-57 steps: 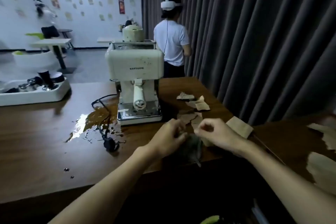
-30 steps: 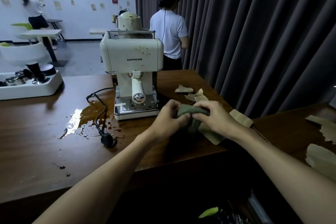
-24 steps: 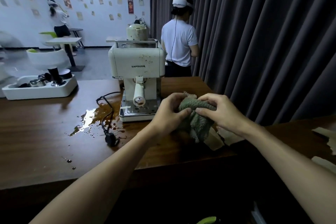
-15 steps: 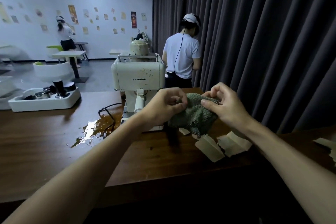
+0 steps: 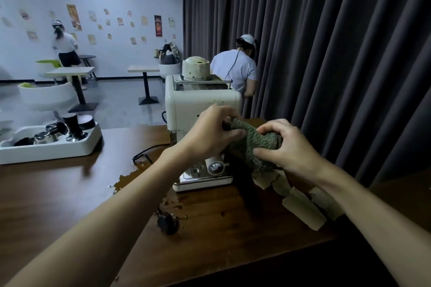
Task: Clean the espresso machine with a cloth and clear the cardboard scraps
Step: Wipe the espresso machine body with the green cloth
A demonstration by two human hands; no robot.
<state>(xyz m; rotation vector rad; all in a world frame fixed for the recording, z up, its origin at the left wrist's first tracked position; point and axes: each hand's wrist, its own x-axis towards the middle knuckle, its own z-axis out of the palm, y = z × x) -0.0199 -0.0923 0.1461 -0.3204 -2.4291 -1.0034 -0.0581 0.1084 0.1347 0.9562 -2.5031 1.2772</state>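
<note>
A cream espresso machine (image 5: pixel 186 105) with brown specks stands on the dark wooden table (image 5: pixel 58 193). Both hands hold a green knitted cloth (image 5: pixel 253 142) in the air just in front of the machine's right side. My left hand (image 5: pixel 210 133) pinches the cloth's left end, and my right hand (image 5: pixel 286 144) grips its right end. Several cardboard scraps (image 5: pixel 303 207) lie on the table below my right hand, partly hidden by it.
A brown coffee spill (image 5: pixel 133 177) spreads left of the machine, crossed by a black power cord and plug (image 5: pixel 166 222). A white tray (image 5: pixel 51 147) with coffee tools sits at the left. A person (image 5: pixel 235 70) stands behind the machine by the dark curtain (image 5: pixel 326 53).
Both hands lifted the green cloth from the table's near edge up in front of the machine. The view rose and shifted, so the machine sits closer and more central.
</note>
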